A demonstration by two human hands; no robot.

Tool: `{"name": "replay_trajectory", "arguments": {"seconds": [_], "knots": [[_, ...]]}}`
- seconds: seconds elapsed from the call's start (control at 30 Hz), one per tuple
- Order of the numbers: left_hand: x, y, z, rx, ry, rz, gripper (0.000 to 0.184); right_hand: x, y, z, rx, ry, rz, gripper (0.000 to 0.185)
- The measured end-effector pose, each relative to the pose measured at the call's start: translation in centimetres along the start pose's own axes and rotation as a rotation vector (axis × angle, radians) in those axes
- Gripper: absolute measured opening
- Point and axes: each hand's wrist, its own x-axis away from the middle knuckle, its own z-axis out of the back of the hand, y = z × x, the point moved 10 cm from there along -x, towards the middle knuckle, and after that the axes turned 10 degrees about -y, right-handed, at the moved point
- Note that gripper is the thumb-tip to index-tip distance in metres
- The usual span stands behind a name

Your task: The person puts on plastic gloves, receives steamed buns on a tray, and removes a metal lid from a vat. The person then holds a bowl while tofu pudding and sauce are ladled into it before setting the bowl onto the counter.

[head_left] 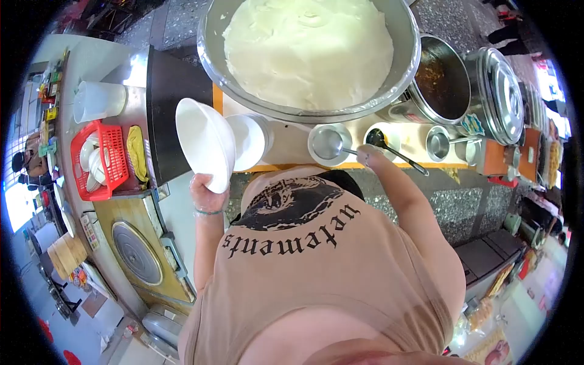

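white bowl (207, 140) and ladle (328, 145) in hand at the counter (289, 146)

the left hand (210, 192) gripped the tilted white bowl by its near side, at the counter's near left corner. the right hand (372, 157) was closed on the ladle's handle by the near edge; whether the ladle's head lay in or above a round container (312, 145) could not be told. white dishes (246, 143) stood near the left edge. a big basin (212, 48) of pale food (307, 58) hid much of the far edge.

Black gothic lettering (299, 243), upside down in view, reads "vetements" across tan sleeveless shirt (316, 277).
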Motion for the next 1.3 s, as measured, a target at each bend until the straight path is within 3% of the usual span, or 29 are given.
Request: {"name": "replay_trajectory", "arguments": {"seconds": [0.07,0.1,0.17,0.27,0.37,0.43,0.47,0.53,0.6,0.63,0.7,0.73,0.8,0.83,0.9,1.0,1.1,1.17,1.3], "knots": [[-1.0,0.6,-2.1,0.947,-0.028,0.235,0.037,5.5,-0.3,1.6,-0.092,0.03,0.063,0.029],[-1.6,1.7,-1.7,0.951,-0.033,0.241,0.037,10.1,-0.1,3.3,-0.204,0.052,0.044,0.031],[-3.0,5.4,-1.5,0.953,-0.192,0.1,0.066,20.2,-0.7,6.7,-0.263,0.04,-0.025,0.044],[-5.4,8.1,-0.6,0.924,-0.137,0.107,0.063,33.9,-2.4,12.2,-0.407,0.138,-0.155,0.036],[-7.8,8.2,-0.4,0.959,-0.166,0.097,0.06,40.4,-4.2,16.0,-0.386,0.102,-0.186,0.032],[-8.3,9.7,-1.4,0.987,-0.249,0.066,0.056,42.5,-5.6,19.3,-0.331,0.207,-0.156,0.029],[-8.5,10.1,-1.4,1.031,-0.245,0.061,0.056,42.2,-5.6,19.7,-0.331,0.21,-0.158,0.029],[-9.1,10.1,-0.8,1.078,-0.242,0.052,0.055,43.4,-8.3,25.2,0.031,0.678,0.123,0.027],[-8.9,9.1,0.3,1.047,-0.202,0.058,0.049,39.0,-9.2,28.5,-0.092,0.526,0.097,0.027],[-8.7,8.5,0.6,1.048,-0.201,0.06,0.049,37.5,-10.8,30.3,-0.101,0.563,0.132,0.027],[-8.3,9.0,3.0,0.489,-0.103,-0.128,0.035,32.3,-11.1,33.3,-0.094,0.652,0.063,0.034],[-8.0,8.6,3.1,0.489,-0.101,-0.131,0.035,29.1,-10.8,34.8,-0.061,0.72,0.053,0.037],[-7.2,8.4,4.1,0.409,-0.002,-0.177,0.024,25.2,-14.2,36.7,0.296,0.784,0.154,0.039],[-6.9,8.6,4.2,0.41,-0.001,-0.179,0.024,23.6,-14.0,37.7,0.179,0.793,0.08,0.038],[-6.4,7.0,3.2,0.897,-0.046,-0.006,0.022,22.4,-14.4,39.0,0.063,0.802,0.004,0.036],[-5.6,6.1,4.9,0.632,0.092,-0.011,0.033,19.9,-15.3,39.1,0.163,0.664,-0.05,0.033],[-5.5,6.2,3.8,0.869,0.11,0.064,0.046,15.6,-15.5,38.3,0.379,0.517,-0.076,0.033],[-5.6,6.0,4.1,0.85,0.101,0.068,0.05,13.8,-17.5,37.2,0.557,0.484,0.092,0.035],[-5.7,5.4,4.5,0.818,0.091,0.067,0.055,12.8,-19.3,35.8,0.613,0.371,0.122,0.035]]}}
